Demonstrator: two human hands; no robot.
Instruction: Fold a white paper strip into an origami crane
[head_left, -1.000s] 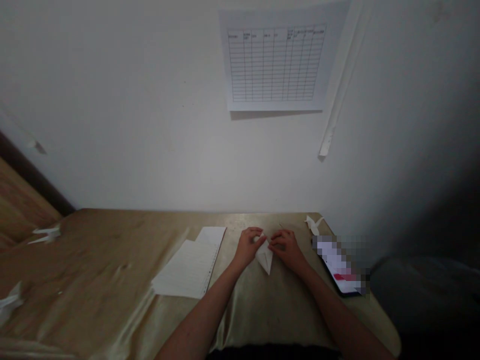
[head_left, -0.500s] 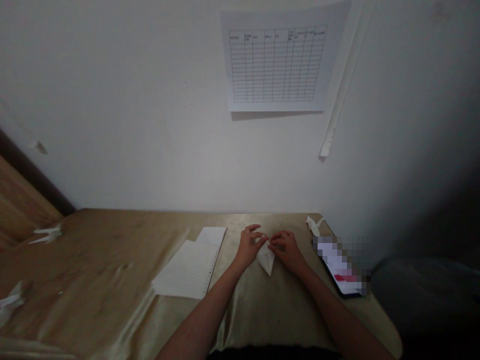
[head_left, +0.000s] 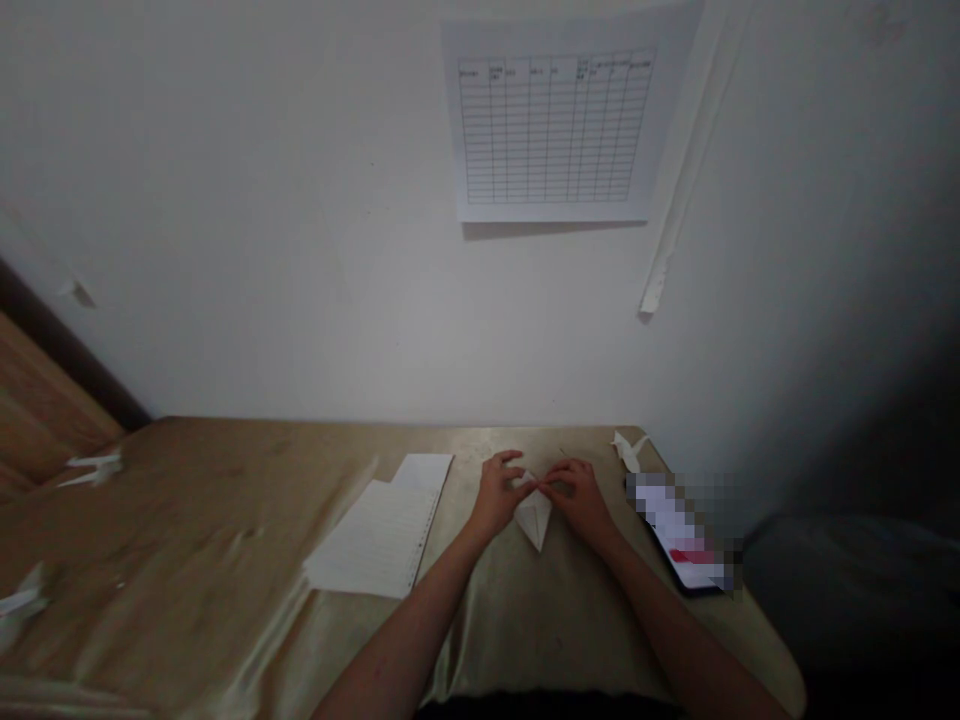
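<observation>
The kite-shaped folded paper (head_left: 533, 522) is pinched near twelve o'clock by left hand (head_left: 497, 494) and right hand (head_left: 577, 494), apparently keeping its layers aligned.

Folded paper (head_left: 534, 522): partly covered by the left hand (head_left: 498, 492) and right hand (head_left: 579, 494). Phone (head_left: 677, 535), tabletop's (head_left: 225, 520) right edge: screen partly pixelated. White paper shape (head_left: 24, 602), tabletop's left side: cropped. Wall chart (head_left: 551, 140): lettering illegibly small.
</observation>
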